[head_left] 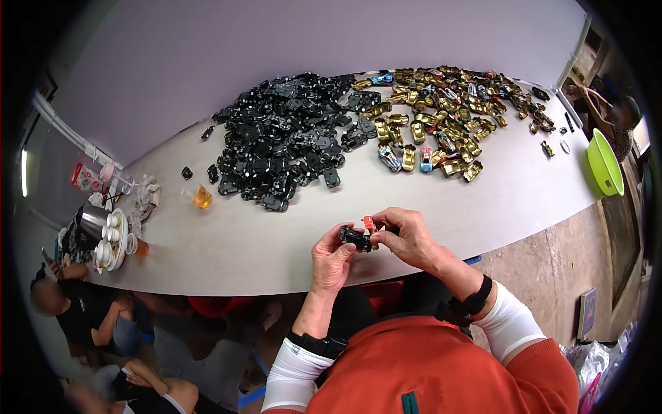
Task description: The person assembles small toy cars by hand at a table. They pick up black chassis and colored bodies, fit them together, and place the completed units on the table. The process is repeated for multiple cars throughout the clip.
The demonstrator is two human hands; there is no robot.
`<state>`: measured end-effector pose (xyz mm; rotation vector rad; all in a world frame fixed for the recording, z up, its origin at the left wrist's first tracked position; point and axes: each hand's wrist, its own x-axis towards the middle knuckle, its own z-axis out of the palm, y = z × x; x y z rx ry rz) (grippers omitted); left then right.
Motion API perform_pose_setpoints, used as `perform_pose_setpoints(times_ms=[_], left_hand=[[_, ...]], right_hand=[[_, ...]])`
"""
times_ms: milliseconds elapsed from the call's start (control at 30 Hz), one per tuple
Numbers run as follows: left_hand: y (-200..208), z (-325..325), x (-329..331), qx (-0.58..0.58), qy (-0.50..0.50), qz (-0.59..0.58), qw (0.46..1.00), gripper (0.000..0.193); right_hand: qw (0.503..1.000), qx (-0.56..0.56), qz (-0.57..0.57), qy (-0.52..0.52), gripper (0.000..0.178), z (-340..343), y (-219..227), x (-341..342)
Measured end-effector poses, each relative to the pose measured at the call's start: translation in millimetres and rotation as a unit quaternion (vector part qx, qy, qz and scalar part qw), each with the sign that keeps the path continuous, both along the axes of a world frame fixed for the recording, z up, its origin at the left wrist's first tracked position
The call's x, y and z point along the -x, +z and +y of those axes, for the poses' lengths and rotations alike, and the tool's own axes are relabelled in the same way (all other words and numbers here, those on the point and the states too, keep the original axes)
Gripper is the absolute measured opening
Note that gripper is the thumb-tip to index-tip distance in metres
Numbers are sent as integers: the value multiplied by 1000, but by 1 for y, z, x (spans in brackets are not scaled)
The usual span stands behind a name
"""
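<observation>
Close to the table's front edge, my left hand grips a black toy car chassis. Beside it, my right hand pinches a small red and white toy car body. The two pieces are close together; whether they touch is hard to make out. Beyond my hands lies a large heap of black toy car chassis. To its right spreads a heap of gold toy car bodies, with a few blue and red ones among them.
A green basin stands at the table's right end. At the left are a round tray with white cups, a glass of amber drink and a crumpled cloth. People sit at the lower left; another is at the far right.
</observation>
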<state>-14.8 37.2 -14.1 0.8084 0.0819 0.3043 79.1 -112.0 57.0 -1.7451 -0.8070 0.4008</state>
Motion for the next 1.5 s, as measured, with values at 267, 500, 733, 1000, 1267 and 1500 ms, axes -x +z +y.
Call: perform_pose_setpoints(times_ms=[267,500,733,1000,1267,1500], left_hand=[[1,-4,1,9,19,-1,1000,35],[27,-2,10,-124,17,-17,992,35],[46,-9,12,-168,32,-53,984,33],[70,-23,13,-190,22,-29,981,34],[82,-19,18,-230,-19,-16,973,28],[84,-25,16,-175,-37,4,984,36]], right_hand=[[991,-40,-127,26,25,5,-12,7],[986,-69,-130,80,33,2,10,15],[977,-67,-173,107,48,-6,24,18],[974,-34,-200,101,38,-17,45,19],[970,-25,-206,129,38,-24,55,26],[968,-37,-212,130,40,-23,60,22]])
